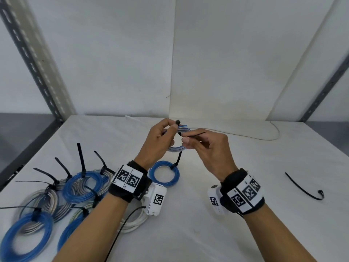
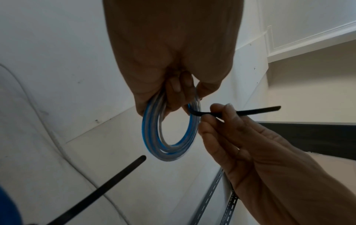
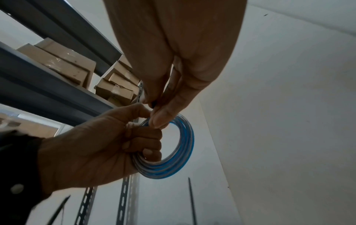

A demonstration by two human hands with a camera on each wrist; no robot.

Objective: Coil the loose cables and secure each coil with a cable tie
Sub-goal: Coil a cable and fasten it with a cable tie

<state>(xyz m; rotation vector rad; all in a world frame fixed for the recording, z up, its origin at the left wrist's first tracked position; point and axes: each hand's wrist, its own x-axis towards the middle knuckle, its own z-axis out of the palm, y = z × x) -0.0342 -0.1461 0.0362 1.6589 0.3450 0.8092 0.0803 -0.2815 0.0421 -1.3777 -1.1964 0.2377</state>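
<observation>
Left hand (image 1: 160, 137): raised above the table, fingers curled round a small blue-and-grey cable coil (image 2: 169, 132), which hangs upright from the grip, clear of the surface.

Right hand (image 1: 207, 148): just beside the left, thumb and forefinger pinching the black cable tie (image 2: 250, 111) that passes through the coil; remaining fingers loosely bent. The tie's square head (image 1: 177, 122) shows at the left fingertips; its tail points rightward past the right hand.

Tied blue coil (image 1: 164, 173): flat on the table directly below the hands, black tie standing up from it.

Heap of finished coils (image 1: 56, 195): blue and grey, at the near left, each with a black tie tail sticking up or out.

White coil (image 1: 134, 224): partly hidden under the left forearm.

Spare cable tie (image 1: 304, 188): black, curved, lying alone at the right, well apart from the hands.

Loose pale cable (image 1: 264, 133): trailing along the far edge.

Table (image 1: 207, 233): white, matt, lightly scuffed.

Surround: white panel walls (image 1: 226, 63) meeting at a corner behind; grey slotted metal uprights (image 1: 37, 63) either side; cardboard boxes (image 3: 63, 60) on a dark shelf in the right wrist view.
</observation>
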